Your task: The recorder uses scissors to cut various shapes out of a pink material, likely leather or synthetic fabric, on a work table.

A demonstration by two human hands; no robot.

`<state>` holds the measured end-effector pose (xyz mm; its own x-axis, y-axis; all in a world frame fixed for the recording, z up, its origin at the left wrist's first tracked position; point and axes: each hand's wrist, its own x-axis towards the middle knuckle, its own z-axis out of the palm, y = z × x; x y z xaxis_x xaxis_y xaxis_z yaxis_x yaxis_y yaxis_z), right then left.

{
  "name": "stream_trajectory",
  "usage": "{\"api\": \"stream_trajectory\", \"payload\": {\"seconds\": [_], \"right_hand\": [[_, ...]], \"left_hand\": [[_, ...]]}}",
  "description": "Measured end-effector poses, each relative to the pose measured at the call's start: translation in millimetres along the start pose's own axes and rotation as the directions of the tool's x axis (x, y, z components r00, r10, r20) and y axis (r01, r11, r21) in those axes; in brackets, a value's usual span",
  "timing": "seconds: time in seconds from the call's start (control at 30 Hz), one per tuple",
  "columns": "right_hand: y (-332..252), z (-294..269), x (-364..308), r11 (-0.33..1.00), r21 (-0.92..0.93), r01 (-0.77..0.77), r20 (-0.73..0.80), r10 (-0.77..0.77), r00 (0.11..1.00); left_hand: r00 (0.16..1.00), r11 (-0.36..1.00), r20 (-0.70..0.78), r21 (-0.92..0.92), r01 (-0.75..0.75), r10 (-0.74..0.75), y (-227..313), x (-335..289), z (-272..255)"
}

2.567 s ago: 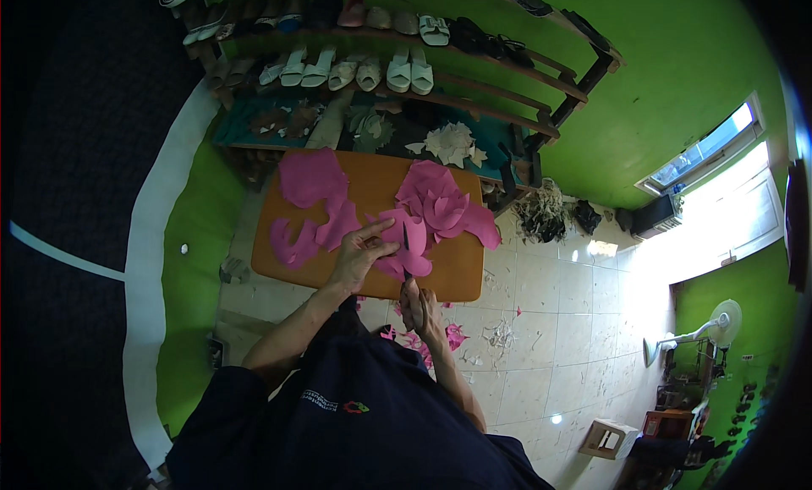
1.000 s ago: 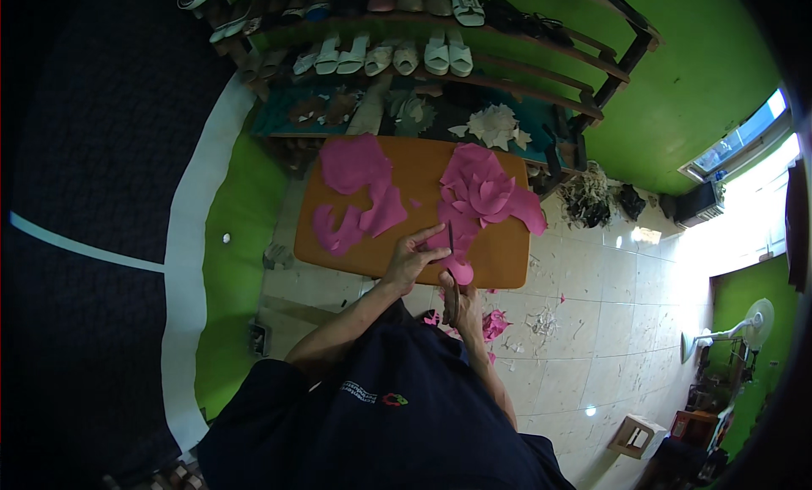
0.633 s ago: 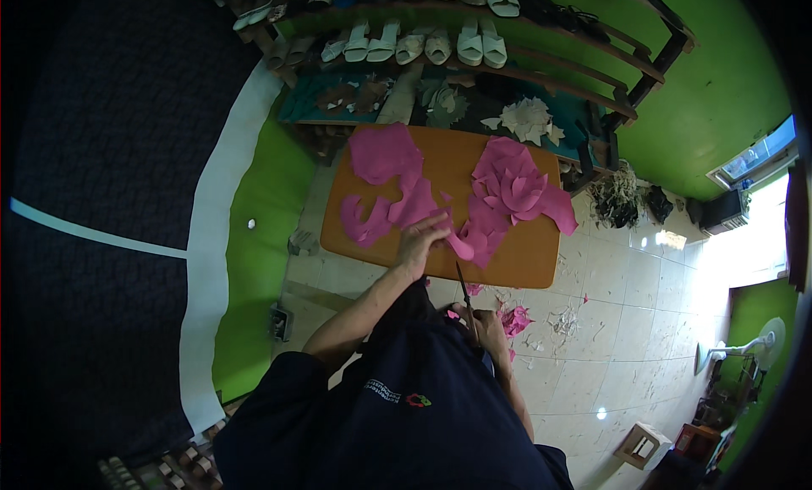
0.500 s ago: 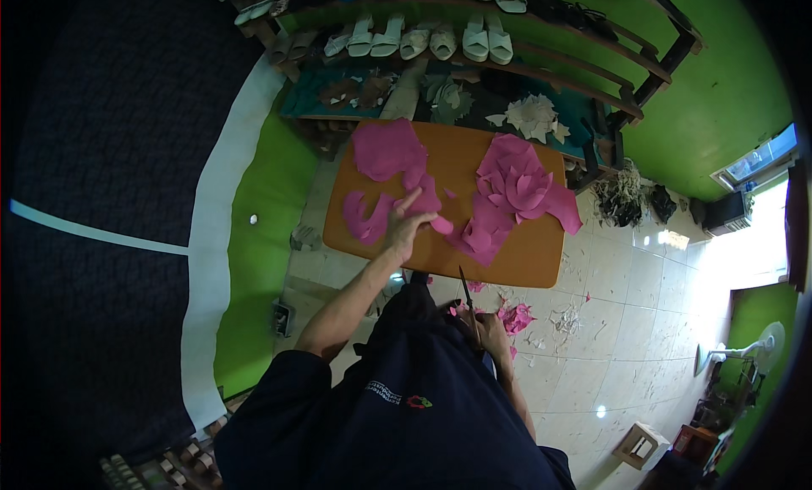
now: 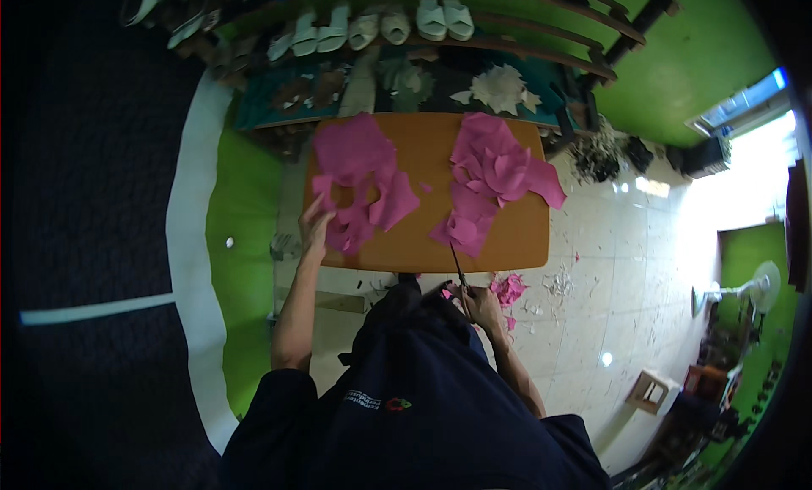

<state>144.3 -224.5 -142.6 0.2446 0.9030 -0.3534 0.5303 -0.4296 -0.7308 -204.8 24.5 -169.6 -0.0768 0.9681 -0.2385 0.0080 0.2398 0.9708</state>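
At the table's left edge, my left hand (image 5: 315, 225) pinches the rim of a pink sheet (image 5: 395, 204), thin and soft-looking, with rounded openings cut out of it. Farther back, another wide pink sheet piece (image 5: 348, 143) borders it. Low over the front edge, my right hand (image 5: 484, 309) holds dark scissors (image 5: 458, 266), their long blades pointing away from me toward the table. Beyond the tips lies a pink sheet with a curled piece on it (image 5: 463, 228). A pile of curved pink cut pieces (image 5: 504, 170) sits behind that, at the right.
The orange-brown table (image 5: 420, 249) stands before a rack of pale sandals (image 5: 444, 21). Pale leaf-shaped scraps (image 5: 501, 88) lie on the rack's lower shelf. Pink offcuts (image 5: 509, 289) and shreds litter the tiled floor. A white fan (image 5: 761, 283) and a small stool (image 5: 653, 392) are at the right.
My left hand has moved left from mid-table to the left edge, and the cut pink sheet there has shifted and spread. The scissors stay in my right hand. The view has turned slightly.
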Motion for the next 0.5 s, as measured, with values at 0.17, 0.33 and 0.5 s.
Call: {"api": "stream_trajectory", "payload": {"seconds": [0.17, 0.33, 0.5], "right_hand": [[21.2, 11.3, 36.5, 0.952, -0.108, -0.287, -0.107, 0.276, 0.955], [63.2, 16.7, 83.6, 0.964, -0.053, -0.262, -0.505, 0.200, 0.840], [36.3, 17.6, 109.4, 0.927, -0.024, -0.374, -0.499, 0.313, 0.808]], "left_hand": [[0.986, 0.844, -0.120, 0.536, -0.032, 0.114, -12.7, -25.7, 28.3], [0.864, 0.765, 0.470, 0.484, -0.425, 0.182, -43.5, -16.8, 119.4], [0.787, 0.692, 0.595, 0.499, -0.521, 0.164, -57.1, 8.6, 160.3]]}}
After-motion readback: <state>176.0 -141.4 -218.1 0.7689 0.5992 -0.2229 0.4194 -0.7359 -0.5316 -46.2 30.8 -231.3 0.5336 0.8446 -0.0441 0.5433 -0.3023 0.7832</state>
